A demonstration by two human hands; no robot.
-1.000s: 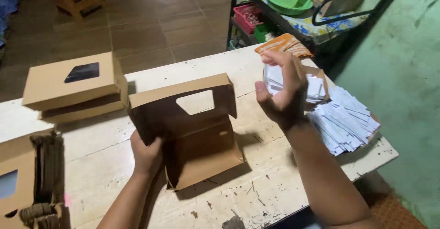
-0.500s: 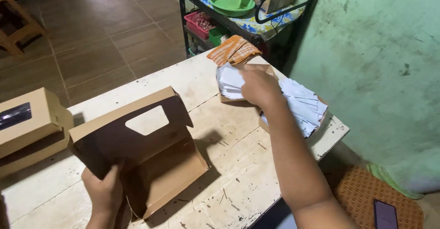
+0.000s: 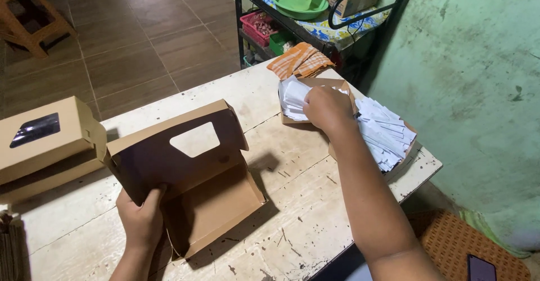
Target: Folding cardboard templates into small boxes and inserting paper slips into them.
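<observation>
My left hand (image 3: 140, 222) grips the front left corner of an open brown cardboard box (image 3: 216, 205), whose lid with a cut-out window (image 3: 194, 139) stands up. My right hand (image 3: 326, 108) reaches across the table into a small brown box (image 3: 315, 84) full of white paper slips (image 3: 292, 98), fingers closed among the slips. More white slips (image 3: 385, 135) lie spread in a pile just right of that hand, near the table's corner.
Closed brown window boxes (image 3: 45, 140) are stacked at the left on the worn white table (image 3: 292, 225). An orange checked cloth (image 3: 298, 60) lies at the far edge. Behind stands a black metal rack (image 3: 337, 25) with a green basin (image 3: 298, 0). A green wall is at the right.
My right hand has gone from above the open box over to the box of paper slips and down into it. The view has shifted right; my left hand keeps hold of the open box.
</observation>
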